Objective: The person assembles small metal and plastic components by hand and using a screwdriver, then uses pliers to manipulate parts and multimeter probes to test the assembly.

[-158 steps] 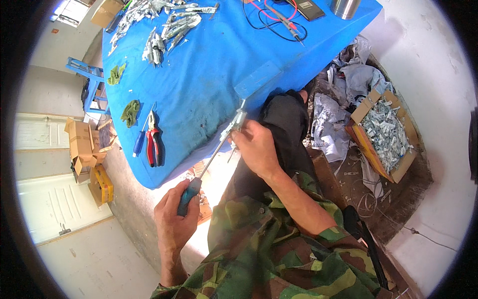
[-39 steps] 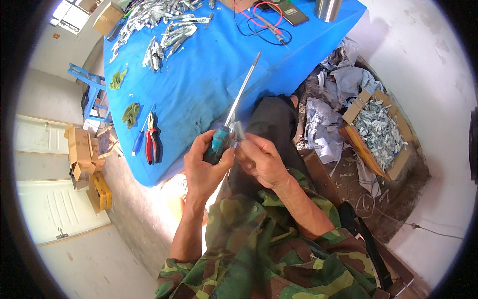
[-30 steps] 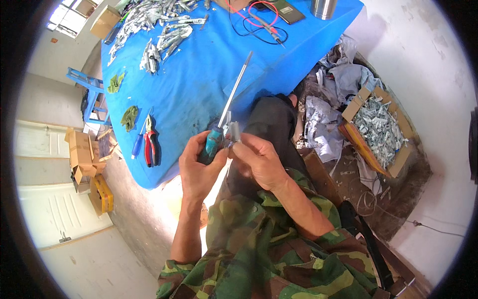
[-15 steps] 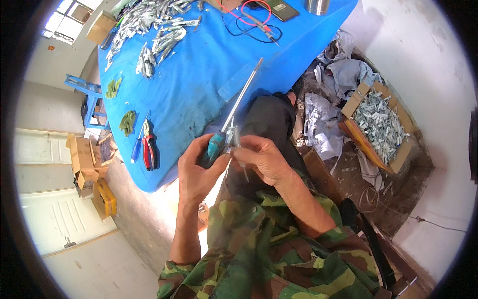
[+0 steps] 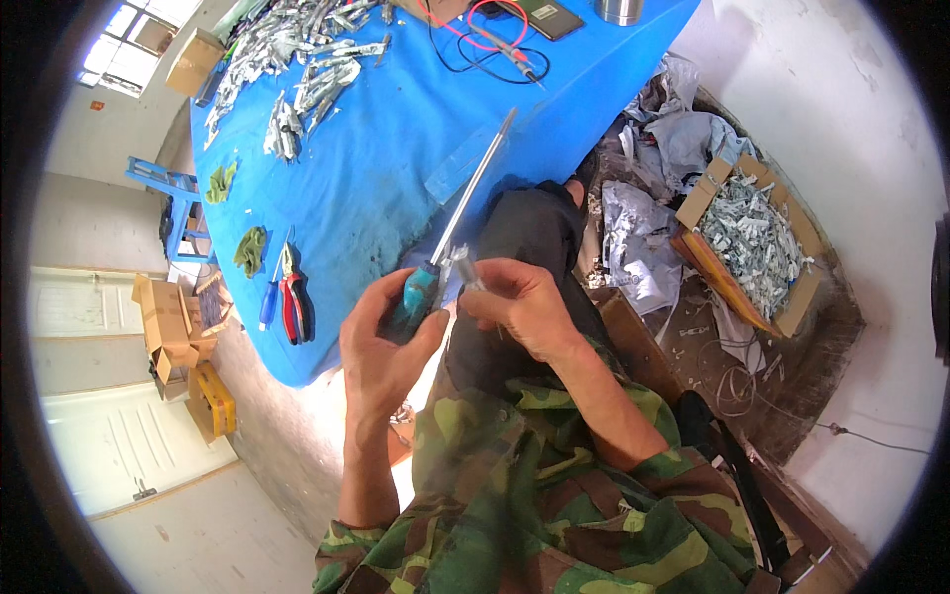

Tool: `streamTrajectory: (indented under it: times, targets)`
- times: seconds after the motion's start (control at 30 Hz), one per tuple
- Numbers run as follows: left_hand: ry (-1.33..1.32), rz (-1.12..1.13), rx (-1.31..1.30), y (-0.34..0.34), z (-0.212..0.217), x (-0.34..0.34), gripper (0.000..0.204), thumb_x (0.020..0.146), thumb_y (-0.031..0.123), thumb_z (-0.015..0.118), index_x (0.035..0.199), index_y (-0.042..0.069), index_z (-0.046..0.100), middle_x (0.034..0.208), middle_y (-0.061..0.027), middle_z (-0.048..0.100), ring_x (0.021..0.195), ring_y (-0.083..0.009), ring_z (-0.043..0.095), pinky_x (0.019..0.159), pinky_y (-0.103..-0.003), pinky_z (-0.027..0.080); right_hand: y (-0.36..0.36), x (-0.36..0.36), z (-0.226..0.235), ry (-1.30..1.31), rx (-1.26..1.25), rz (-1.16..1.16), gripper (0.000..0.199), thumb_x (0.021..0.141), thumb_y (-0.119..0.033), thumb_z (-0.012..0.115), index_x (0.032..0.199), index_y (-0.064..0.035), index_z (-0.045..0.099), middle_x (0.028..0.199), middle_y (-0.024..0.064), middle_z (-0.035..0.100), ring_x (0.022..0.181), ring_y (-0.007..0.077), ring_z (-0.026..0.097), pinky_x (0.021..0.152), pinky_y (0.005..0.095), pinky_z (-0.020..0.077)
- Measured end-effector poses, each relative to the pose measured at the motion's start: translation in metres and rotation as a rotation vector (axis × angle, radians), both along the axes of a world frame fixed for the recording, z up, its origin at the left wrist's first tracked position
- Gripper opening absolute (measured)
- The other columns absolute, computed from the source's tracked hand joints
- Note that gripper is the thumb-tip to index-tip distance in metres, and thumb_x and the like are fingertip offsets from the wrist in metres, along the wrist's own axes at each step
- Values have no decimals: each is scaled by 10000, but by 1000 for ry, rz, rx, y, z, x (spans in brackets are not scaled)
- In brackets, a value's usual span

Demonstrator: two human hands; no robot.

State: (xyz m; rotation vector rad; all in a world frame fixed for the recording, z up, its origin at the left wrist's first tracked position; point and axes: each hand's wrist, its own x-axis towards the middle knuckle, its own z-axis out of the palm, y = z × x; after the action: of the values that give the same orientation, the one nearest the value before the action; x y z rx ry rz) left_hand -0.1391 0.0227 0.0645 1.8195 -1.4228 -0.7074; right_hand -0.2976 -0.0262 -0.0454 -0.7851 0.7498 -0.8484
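Observation:
My left hand [image 5: 384,342] is closed around the teal handle of a long-shafted screwdriver [image 5: 418,289], whose shaft slants up and to the right over the blue cloth. Close beside it, my right hand [image 5: 522,309] pinches a small clear and silvery piece [image 5: 465,269] between thumb and fingers. Its exact kind is too blurred to tell. Both hands are over my lap, in front of the table edge. Part of the small piece is hidden by my right fingers.
Red-handled pliers [image 5: 294,305] and a blue screwdriver [image 5: 269,302] lie on the blue-covered table [image 5: 366,188]. Many silvery strips [image 5: 297,69] are heaped at the far left. A meter lead [image 5: 515,54] is at the back. A cardboard box [image 5: 792,312] of strips stands right.
My hands have drawn slightly apart, the left one shifting a little left with the screwdriver. A thin piece that pointed down between my hands no longer shows there.

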Motion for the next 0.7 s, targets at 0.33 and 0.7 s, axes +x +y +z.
streamTrajectory:
  times: [0.33,0.7]
  targets:
    - [308,159,-52,-5,-34,47,402,893,104,728,1259,-37,641,985,-29,676,825,-111,617,742,-253,503,-3,-15,-5,-205,153,38,343,1070,-259,555,1288,-7,635,997,66,690,859,127,667,707,269,561]
    - [356,-397,-159,-98,6,-130,347,998,188,688,1267,-26,638,1162,-94,708,1066,-166,672,951,-312,534,3,-17,-23,-213,132,-93,254,1058,-264,551,1019,-39,661,872,23,645,734,94,607,590,250,481]
